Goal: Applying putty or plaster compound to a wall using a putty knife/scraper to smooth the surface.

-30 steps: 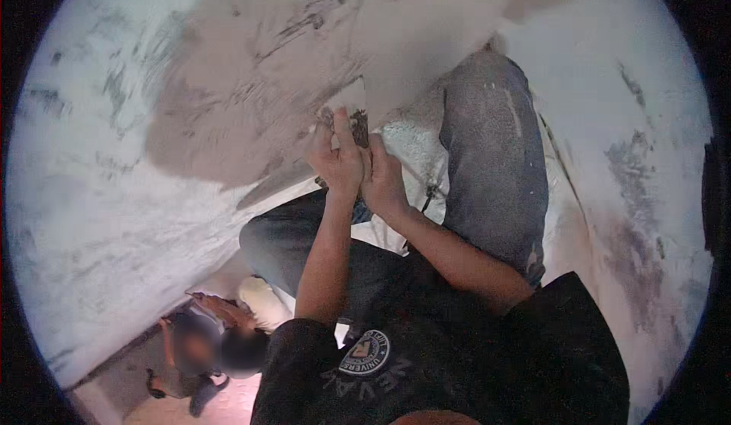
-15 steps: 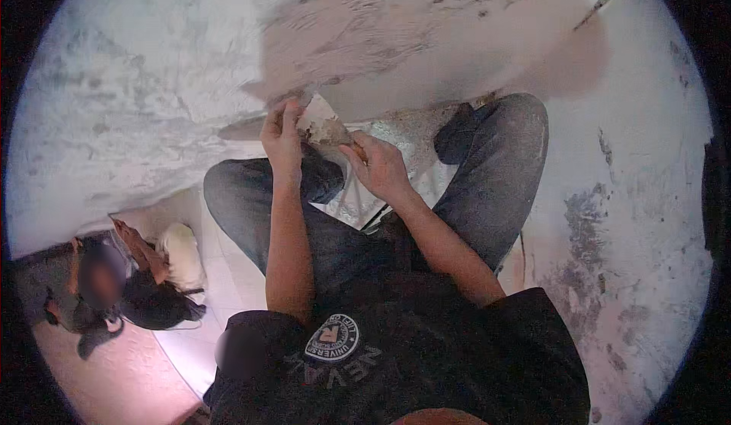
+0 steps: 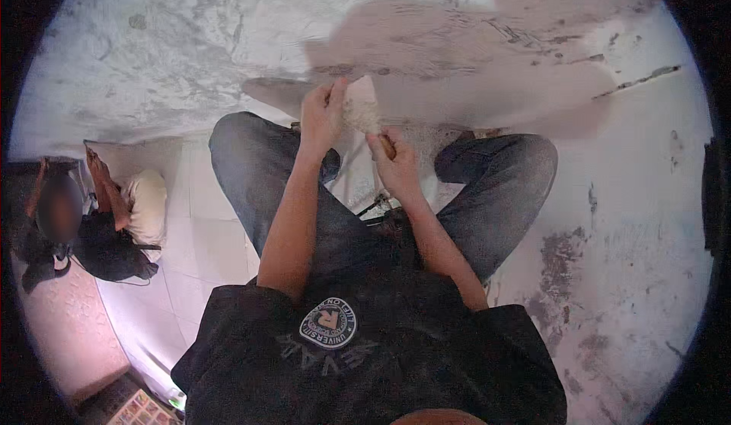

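Observation:
A putty knife (image 3: 361, 105) with a broad pale blade, crusted with whitish material, is held upright in front of the wall. My right hand (image 3: 396, 164) is closed around its brown handle, at the lower end. Beside the blade's upper left edge is my left hand (image 3: 323, 116), fingers bent and pressed together. Whatever lies between those fingers is hidden. Both hands are above the gap between my bent knees.
A patchy grey-white wall (image 3: 190, 52) rises close ahead, with shadows across it. My legs (image 3: 495, 185) are folded on either side. At far left another person (image 3: 114, 234) sits near a pale ledge (image 3: 72, 326) and light floor tiles (image 3: 205, 250).
Both hands and the putty knife have shifted right in the view. The blade now stands more upright, its handle turned more downward. The view itself has shifted, moving the other person toward the left rim.

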The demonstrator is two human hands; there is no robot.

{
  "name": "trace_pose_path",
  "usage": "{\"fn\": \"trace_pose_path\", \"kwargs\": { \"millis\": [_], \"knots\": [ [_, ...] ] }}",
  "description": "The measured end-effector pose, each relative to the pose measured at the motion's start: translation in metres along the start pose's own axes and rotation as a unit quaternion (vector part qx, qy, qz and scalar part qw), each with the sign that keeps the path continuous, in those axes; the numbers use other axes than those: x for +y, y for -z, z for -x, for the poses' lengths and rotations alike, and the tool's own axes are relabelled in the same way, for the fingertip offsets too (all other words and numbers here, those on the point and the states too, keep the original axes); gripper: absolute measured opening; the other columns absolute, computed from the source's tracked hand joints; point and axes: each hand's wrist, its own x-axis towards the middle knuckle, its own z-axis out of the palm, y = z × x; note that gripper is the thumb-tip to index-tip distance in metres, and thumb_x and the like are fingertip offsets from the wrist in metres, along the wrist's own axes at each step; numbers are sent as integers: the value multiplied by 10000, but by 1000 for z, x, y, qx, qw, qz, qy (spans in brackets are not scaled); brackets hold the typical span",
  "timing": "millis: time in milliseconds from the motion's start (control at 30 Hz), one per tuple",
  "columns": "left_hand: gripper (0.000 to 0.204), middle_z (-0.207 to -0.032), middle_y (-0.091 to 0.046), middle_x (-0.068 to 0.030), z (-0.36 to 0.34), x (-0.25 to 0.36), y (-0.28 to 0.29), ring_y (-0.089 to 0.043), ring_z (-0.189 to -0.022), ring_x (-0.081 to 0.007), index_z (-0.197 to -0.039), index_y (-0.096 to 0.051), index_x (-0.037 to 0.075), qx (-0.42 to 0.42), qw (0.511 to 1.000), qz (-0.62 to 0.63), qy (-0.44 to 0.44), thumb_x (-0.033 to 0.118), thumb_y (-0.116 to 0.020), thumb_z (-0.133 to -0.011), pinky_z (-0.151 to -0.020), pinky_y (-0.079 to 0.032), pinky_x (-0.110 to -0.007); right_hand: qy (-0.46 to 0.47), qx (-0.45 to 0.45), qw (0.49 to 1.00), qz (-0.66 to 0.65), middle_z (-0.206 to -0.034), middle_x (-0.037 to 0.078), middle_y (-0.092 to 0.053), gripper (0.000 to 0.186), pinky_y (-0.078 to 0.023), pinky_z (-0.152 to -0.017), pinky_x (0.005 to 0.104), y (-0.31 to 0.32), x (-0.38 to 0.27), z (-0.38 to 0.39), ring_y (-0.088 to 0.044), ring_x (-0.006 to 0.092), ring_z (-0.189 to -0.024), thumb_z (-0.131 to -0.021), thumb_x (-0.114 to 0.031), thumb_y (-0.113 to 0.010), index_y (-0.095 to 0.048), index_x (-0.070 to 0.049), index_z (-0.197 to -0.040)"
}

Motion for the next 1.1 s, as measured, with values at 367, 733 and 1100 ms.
{"fn": "trace_pose_path", "kwargs": {
  "millis": [367,733,1100],
  "knots": [
    [327,-864,-677,-131,3,-3,-6,-637,-795,-219,-955,-667,6,52,997,59,11,317,-575,-914,-771,-477,-337,-112,-4,993,-34,-650,-36,-509,223,-366,-543,237,1,-3,4,-468,55,-595,-937,-259,-607,-654,-40,-932],
    [469,-966,-679,-181,2,-6,-21,-643,-911,-258,-1097,-649,-8,-140,987,17,81,413,-601,-897,-814,-468,-351,-65,-4,992,106,-790,84,-636,346,-478,-690,320,52,-30,8,-586,165,-713,-916,-227,-632,-631,31,-1146],
    [513,-807,-593,-128,38,13,-115,-546,-789,-222,-955,-557,-31,-79,967,221,100,468,-443,-988,-772,-440,-354,-113,95,953,-266,-1010,81,-657,271,-411,-621,222,113,-75,-6,-540,94,-719,-959,-216,-562,-645,7,-1090]
  ]
}}
